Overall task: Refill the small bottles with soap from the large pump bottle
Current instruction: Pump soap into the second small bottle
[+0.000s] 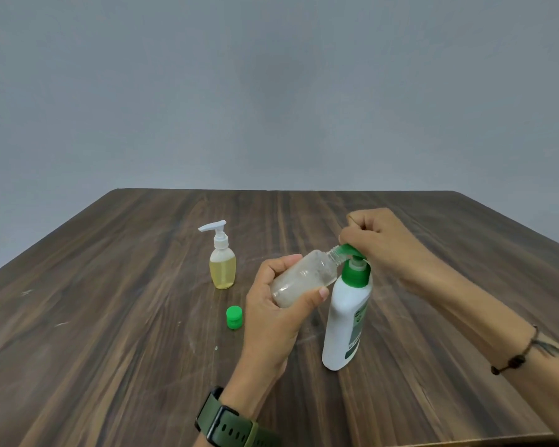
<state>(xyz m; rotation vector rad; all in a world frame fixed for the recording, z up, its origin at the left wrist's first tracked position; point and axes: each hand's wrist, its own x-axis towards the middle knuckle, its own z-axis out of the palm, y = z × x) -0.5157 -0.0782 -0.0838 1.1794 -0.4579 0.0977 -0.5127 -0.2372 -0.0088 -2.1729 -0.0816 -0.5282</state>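
Left hand [273, 304] grips clear rounded small bottle [304, 277] against green pump nozzle [347, 250].

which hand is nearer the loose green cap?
Left. The left hand, holding the clear bottle, sits just right of the green cap on the table. The right hand is farther off, up on the pump bottle head.
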